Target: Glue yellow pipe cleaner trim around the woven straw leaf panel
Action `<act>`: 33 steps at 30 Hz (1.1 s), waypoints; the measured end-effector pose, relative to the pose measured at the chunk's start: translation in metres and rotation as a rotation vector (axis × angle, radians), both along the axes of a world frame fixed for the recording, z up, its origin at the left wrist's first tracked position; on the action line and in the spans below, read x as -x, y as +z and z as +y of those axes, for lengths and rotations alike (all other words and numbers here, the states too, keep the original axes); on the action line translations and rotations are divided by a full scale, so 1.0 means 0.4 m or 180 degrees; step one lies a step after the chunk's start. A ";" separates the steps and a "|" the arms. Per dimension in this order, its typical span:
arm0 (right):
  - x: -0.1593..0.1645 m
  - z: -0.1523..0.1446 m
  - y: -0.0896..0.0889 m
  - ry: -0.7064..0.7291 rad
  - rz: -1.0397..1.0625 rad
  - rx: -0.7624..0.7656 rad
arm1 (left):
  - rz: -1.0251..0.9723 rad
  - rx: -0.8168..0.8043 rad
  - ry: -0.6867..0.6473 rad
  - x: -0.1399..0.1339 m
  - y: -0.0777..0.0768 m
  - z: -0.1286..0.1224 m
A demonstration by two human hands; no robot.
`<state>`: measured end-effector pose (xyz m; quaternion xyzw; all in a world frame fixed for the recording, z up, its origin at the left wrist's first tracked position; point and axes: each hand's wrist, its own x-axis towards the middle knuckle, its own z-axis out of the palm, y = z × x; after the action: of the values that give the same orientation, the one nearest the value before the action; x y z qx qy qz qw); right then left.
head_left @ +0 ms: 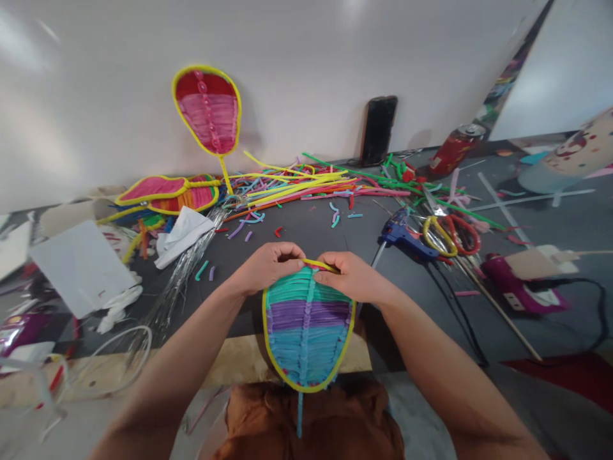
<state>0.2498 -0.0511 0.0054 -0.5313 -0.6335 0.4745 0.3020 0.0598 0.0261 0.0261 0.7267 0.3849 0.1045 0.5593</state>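
Between my hands is a leaf-shaped pipe-cleaner panel (306, 348), banded in green, purple and blue with a yellow edging and a blue stem hanging at its lower end. My left hand (272, 265) pinches its top edge left of the middle. On the other side of that edge, my right hand (349, 273) closes thumb and fingers where the yellow edging bends over. A bit of pink or red shows under the edging there. The panel's lower part hangs past the table's front edge, above my lap.
Loose pipe cleaners (306, 185) lie heaped at the back, beside a pink leaf-shaped panel (208, 112) against the wall. A glue gun (407, 236), scissors (453, 235), a purple power strip (522, 291) and a can (454, 150) stand right. White paper (83, 265) lies left; a phone (378, 131) leans behind.
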 end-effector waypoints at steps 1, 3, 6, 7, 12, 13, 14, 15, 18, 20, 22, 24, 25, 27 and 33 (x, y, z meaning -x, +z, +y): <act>0.001 0.000 0.000 0.0007 0.0000 0.0005 | -0.0011 0.0011 0.0005 0.000 0.000 -0.001; 0.001 0.000 0.000 0.0031 -0.0022 0.0009 | -0.0021 0.0013 0.0019 -0.002 -0.002 -0.002; 0.001 0.000 -0.001 0.0060 -0.0058 -0.0014 | 0.0032 -0.0056 0.0039 -0.007 -0.007 -0.004; 0.001 0.001 -0.002 0.0059 -0.0065 -0.0029 | 0.0062 -0.0097 0.0034 -0.008 -0.009 -0.004; 0.001 0.002 -0.005 0.0068 -0.0123 -0.0038 | 0.0150 -0.0231 -0.0083 -0.017 -0.010 -0.006; 0.001 0.002 -0.004 0.0067 -0.0120 -0.0027 | 0.0149 -0.0223 -0.0089 -0.017 -0.007 -0.006; 0.000 0.002 -0.004 0.0056 -0.0107 -0.0019 | 0.0146 -0.0197 -0.0087 -0.017 -0.003 -0.005; -0.001 0.002 -0.002 0.0041 -0.0094 -0.0012 | 0.0148 -0.0159 -0.0088 -0.016 0.002 -0.004; -0.004 0.003 0.001 0.0008 -0.0049 0.0000 | 0.0201 -0.0027 -0.0107 -0.009 0.017 0.002; -0.005 0.003 0.002 -0.0002 -0.0034 0.0000 | 0.0245 0.0092 -0.0036 -0.003 0.024 0.004; -0.005 0.003 0.002 -0.0009 -0.0028 -0.0007 | 0.0265 0.0238 0.0054 0.001 0.025 0.003; -0.005 0.003 0.002 -0.0011 -0.0032 -0.0009 | 0.0274 0.0299 0.0070 0.002 0.021 0.001; -0.004 0.003 0.002 -0.0008 -0.0026 -0.0004 | 0.0281 0.0283 0.0054 0.002 0.018 -0.001; -0.002 0.002 0.002 -0.0010 -0.0003 0.0004 | 0.0286 0.0234 0.0033 -0.001 0.011 -0.004; 0.001 0.001 0.001 -0.0031 -0.0008 -0.0047 | 0.0262 0.0164 0.0073 -0.004 0.000 -0.004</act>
<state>0.2493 -0.0507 0.0058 -0.5327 -0.6349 0.4676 0.3074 0.0615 0.0244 0.0260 0.7113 0.4185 0.0710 0.5603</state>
